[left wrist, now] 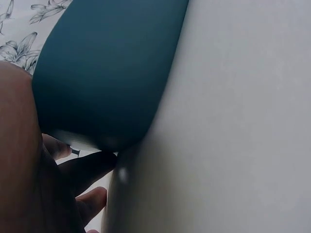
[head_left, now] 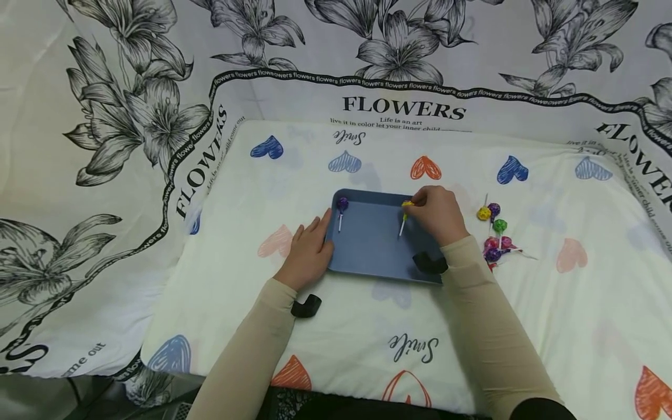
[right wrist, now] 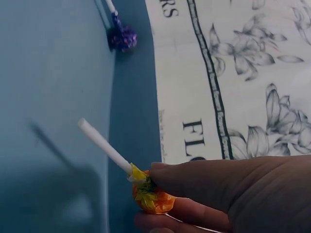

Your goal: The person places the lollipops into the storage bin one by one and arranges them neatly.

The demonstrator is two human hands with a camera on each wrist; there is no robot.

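My right hand (head_left: 438, 214) pinches a yellow-orange wrapped lollipop (right wrist: 151, 196) by its head, over the right part of a blue-grey tray (head_left: 367, 245). The lollipop's white stick points toward me in the head view. In the tray's far left corner lies a purple lollipop (head_left: 342, 204), its stick also toward me; the right wrist view shows its purple head (right wrist: 122, 39) close by the tray wall. My left hand (head_left: 310, 252) rests against the tray's left side with fingers fairly straight. In the left wrist view, the tray's outer wall (left wrist: 107, 73) hides part of that hand.
Right of the tray lies a loose group of lollipops: a yellow one (head_left: 483, 213), a green one (head_left: 500, 225) and several purple and pink ones. A white cloth (head_left: 236, 326) with hearts lies under everything, over a flower-print sheet (head_left: 294, 35). The near table edge runs below my forearms.
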